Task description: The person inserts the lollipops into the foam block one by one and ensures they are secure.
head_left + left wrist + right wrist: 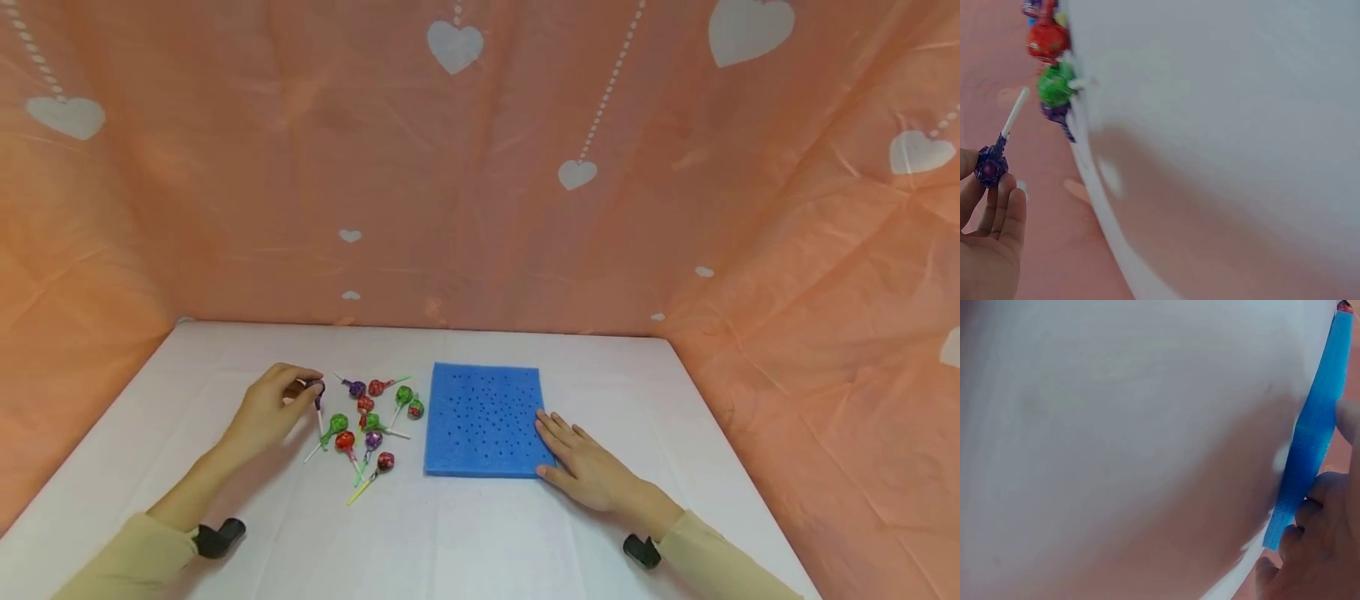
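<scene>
A white worktop (480, 533) carries everything and spreads well past both hands on every side. Behind it and along both flanks hangs an orange cloth backdrop (225, 208) printed with white hearts (454, 46) and dotted white lines, creased in places. Beige sleeves (135, 558) cover both forearms, each with a small black device (219, 537) at the wrist.

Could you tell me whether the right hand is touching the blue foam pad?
Touching. In the head view the right hand lies with its fingers on the near right corner of the blue foam pad; the right wrist view shows fingers against its edge.
</scene>
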A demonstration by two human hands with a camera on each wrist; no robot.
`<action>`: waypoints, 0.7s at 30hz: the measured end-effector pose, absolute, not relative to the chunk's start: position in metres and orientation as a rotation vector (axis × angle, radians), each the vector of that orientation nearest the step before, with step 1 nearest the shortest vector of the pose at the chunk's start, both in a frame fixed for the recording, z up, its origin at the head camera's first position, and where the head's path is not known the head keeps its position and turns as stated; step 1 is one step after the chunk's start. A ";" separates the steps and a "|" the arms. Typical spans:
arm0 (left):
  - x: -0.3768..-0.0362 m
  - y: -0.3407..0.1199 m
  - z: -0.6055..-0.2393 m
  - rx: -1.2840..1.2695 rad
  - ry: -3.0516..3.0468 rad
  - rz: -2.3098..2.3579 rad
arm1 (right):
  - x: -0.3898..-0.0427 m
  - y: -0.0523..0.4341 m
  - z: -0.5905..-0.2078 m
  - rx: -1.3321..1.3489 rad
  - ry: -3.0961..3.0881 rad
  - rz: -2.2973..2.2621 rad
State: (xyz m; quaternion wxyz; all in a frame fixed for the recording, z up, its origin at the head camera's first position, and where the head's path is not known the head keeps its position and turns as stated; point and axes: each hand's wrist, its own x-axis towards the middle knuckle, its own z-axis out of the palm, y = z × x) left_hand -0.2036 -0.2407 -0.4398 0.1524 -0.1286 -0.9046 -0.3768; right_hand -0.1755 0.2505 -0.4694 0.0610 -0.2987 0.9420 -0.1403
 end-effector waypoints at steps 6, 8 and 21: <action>-0.208 -0.222 -0.431 -0.376 -2.473 -1.164 | -0.176 0.252 -0.471 -0.894 2.845 -0.417; -0.212 -0.215 -0.429 -0.377 -2.428 -1.193 | -0.176 0.252 -0.470 -0.898 2.856 -0.401; -0.229 -0.169 -0.420 -0.366 -2.261 -1.415 | -0.176 0.250 -0.472 -0.868 2.839 -0.428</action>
